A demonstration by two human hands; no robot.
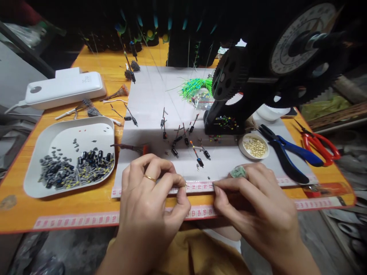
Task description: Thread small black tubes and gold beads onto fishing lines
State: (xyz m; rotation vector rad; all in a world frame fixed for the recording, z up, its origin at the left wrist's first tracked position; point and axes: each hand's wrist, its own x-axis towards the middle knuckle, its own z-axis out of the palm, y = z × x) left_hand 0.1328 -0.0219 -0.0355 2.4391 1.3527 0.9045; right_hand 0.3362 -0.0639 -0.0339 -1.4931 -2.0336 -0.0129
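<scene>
My left hand (151, 198) is curled over the front edge of the white mat (151, 99), thumb and forefinger pinched on something too small to name, just above the pink measuring tape (200, 187). My right hand (258, 210) is also pinched, fingertips meeting the left hand's from the other side; a green ring sits on one finger. Small black fishing floats (197, 158) with thin stems lie scattered on the mat just beyond my fingers.
A white tray (37, 152) of grey and black beads sits left. A small dish of gold beads (254, 147), blue pliers (289, 152), red scissors (321, 143) and a black geared winder (258, 76) stand right. A white power bank (65, 89) lies at the back left.
</scene>
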